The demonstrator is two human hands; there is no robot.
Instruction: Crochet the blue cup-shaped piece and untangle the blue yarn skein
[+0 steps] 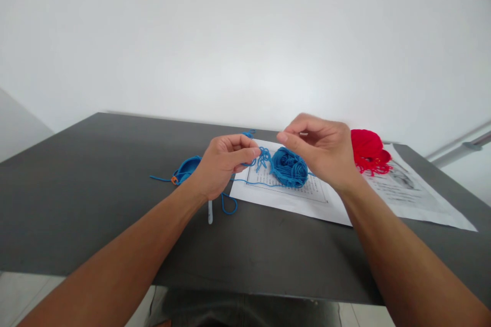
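My left hand (pixel 226 162) is closed in a pinch on blue yarn (pixel 264 157), whose tangled loops hang out past the fingertips. Higher and to the right, my right hand (pixel 320 145) has its fingers curled and thumb near the forefinger; whatever it may pinch is too small to make out. Between the hands, a ball of blue yarn (pixel 289 167) rests on a printed sheet (pixel 284 203). Partly behind my left hand lies a blue crocheted piece (pixel 187 167) with an orange stitch marker (pixel 174 180). A light-coloured handle (pixel 210 213) sticks out below that hand.
Red yarn (pixel 367 148) sits at the right on another printed sheet (pixel 429 204). A loop of blue strand (pixel 229 205) lies on the dark table (pixel 95 204). Behind the table rises a white wall (pixel 230 36), with a grey rail (pixel 466 148) at the right.
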